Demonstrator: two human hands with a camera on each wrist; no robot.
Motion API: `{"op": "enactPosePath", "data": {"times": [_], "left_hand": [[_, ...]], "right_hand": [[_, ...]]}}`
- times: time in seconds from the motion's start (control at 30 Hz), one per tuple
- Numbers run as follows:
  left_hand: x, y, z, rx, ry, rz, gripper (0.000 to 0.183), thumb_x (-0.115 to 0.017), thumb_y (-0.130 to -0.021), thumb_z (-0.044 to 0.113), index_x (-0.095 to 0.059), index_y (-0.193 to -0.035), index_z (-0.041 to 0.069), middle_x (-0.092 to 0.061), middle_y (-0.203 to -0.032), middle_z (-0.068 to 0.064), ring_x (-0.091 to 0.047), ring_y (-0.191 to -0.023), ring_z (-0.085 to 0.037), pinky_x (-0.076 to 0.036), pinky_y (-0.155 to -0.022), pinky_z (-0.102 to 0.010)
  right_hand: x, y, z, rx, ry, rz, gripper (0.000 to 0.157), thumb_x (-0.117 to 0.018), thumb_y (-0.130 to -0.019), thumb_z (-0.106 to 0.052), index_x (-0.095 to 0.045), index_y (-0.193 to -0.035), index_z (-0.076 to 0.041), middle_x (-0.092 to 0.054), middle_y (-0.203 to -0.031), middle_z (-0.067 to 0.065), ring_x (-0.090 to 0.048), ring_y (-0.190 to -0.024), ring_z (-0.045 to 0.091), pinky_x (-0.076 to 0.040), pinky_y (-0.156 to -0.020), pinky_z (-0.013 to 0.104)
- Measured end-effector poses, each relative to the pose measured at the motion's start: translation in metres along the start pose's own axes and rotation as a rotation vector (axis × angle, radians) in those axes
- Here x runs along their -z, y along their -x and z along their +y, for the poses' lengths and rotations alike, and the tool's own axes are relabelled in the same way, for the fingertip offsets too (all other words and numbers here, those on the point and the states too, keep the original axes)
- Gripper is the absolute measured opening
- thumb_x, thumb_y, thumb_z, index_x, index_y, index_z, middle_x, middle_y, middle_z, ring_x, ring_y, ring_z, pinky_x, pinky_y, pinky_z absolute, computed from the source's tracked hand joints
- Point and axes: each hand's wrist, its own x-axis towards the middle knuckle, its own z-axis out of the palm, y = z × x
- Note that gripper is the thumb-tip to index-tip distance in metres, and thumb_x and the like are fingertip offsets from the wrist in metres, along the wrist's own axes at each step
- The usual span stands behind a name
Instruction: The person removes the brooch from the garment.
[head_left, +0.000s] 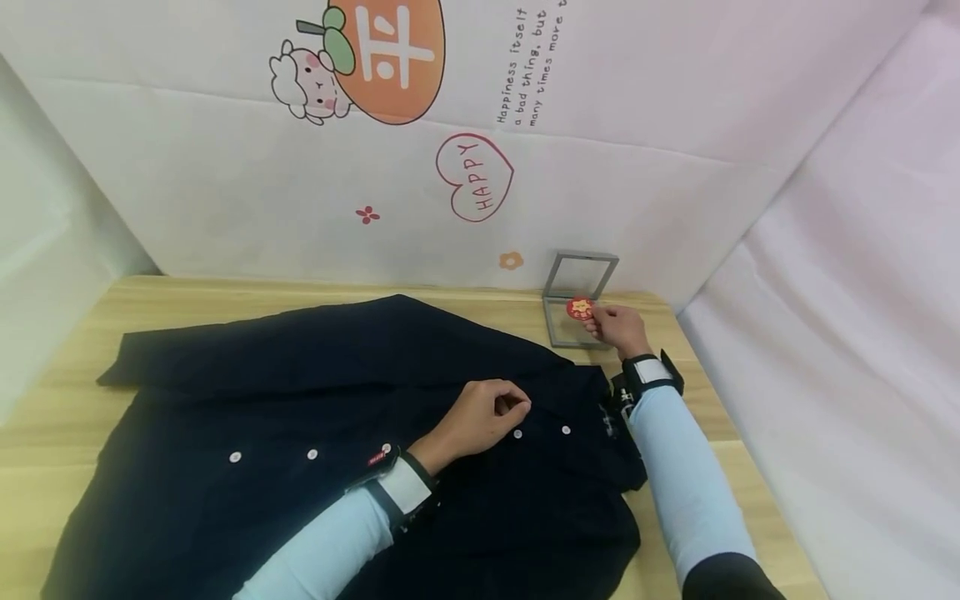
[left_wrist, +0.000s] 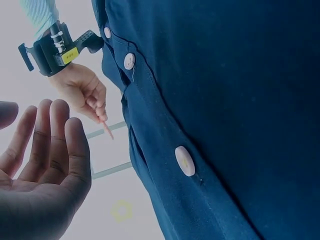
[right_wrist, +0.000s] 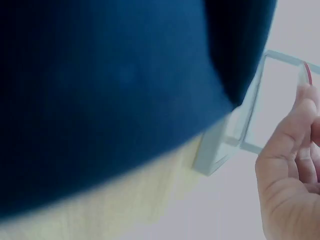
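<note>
My right hand [head_left: 621,329] pinches a small round red disc [head_left: 578,308] with a yellow design, thumb and fingers at its edge. The disc is held over a grey-framed clear case [head_left: 551,323], whose lid stands raised at the back. Seen edge-on in the right wrist view, the disc [right_wrist: 308,74] looks thin. My left hand [head_left: 480,417] hovers over a dark navy shirt [head_left: 300,367], fingers loosely bent and holding nothing. In the left wrist view its fingers [left_wrist: 50,135] are apart from the cloth.
The shirt lies spread across the wooden table [head_left: 60,425], with several white buttons along its front and a small red tag [head_left: 377,458]. A printed white cloth [head_left: 247,192] hangs behind the table. More white cloth [head_left: 840,333] hangs along the right side.
</note>
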Motion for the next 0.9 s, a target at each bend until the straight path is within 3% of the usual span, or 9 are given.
{"op": "enactPosePath", "data": {"times": [0.3, 0.5, 0.6, 0.77, 0.9], "left_hand": [[-0.001, -0.001, -0.001, 0.019, -0.005, -0.015, 0.019, -0.06, -0.098, 0.016, -0.071, -0.105, 0.002, -0.069, -0.091, -0.005, -0.06, -0.071, -0.009, -0.05, -0.063, -0.019], [0.0, 0.0, 0.0, 0.031, -0.003, -0.023, 0.019, -0.06, -0.098, 0.015, -0.071, -0.105, 0.001, -0.068, -0.09, -0.005, -0.06, -0.071, -0.01, -0.05, -0.063, -0.02], [0.0, 0.0, 0.0, 0.035, -0.003, -0.025, 0.019, -0.06, -0.098, 0.015, -0.071, -0.105, 0.002, -0.068, -0.091, -0.005, -0.06, -0.072, -0.01, -0.05, -0.064, -0.019], [0.001, 0.0, -0.002, 0.033, -0.004, -0.01, 0.019, -0.06, -0.098, 0.015, -0.071, -0.104, 0.001, -0.069, -0.091, -0.005, -0.058, -0.071, -0.009, -0.05, -0.063, -0.019], [0.0, 0.0, -0.004, 0.029, 0.004, -0.016, 0.018, -0.06, -0.098, 0.014, -0.071, -0.104, 0.001, -0.069, -0.091, -0.005, -0.059, -0.072, -0.01, -0.05, -0.064, -0.019]], "right_hand": [[0.003, -0.01, 0.009, -0.007, 0.049, -0.048, 0.045, -0.046, -0.104, -0.031, -0.061, -0.124, 0.007, -0.063, -0.076, -0.006, -0.059, -0.067, 0.003, -0.05, -0.065, 0.018], [0.001, -0.013, 0.012, -0.008, 0.128, -0.068, 0.046, -0.045, -0.105, -0.031, -0.06, -0.127, 0.006, -0.064, -0.096, 0.008, -0.057, -0.073, 0.005, -0.048, -0.067, 0.016], [0.001, -0.014, 0.016, -0.01, 0.176, -0.079, 0.046, -0.044, -0.105, -0.032, -0.061, -0.127, 0.004, -0.065, -0.095, 0.007, -0.057, -0.073, 0.005, -0.048, -0.066, 0.016], [-0.001, -0.018, 0.021, 0.001, 0.194, -0.068, 0.045, -0.046, -0.104, -0.031, -0.062, -0.125, 0.006, -0.066, -0.083, 0.001, -0.058, -0.068, 0.002, -0.05, -0.065, 0.016], [-0.004, -0.019, 0.021, 0.018, 0.275, -0.022, 0.044, -0.046, -0.104, -0.03, -0.064, -0.123, 0.006, -0.069, -0.097, 0.014, -0.063, -0.076, 0.011, -0.049, -0.068, 0.02]]}}
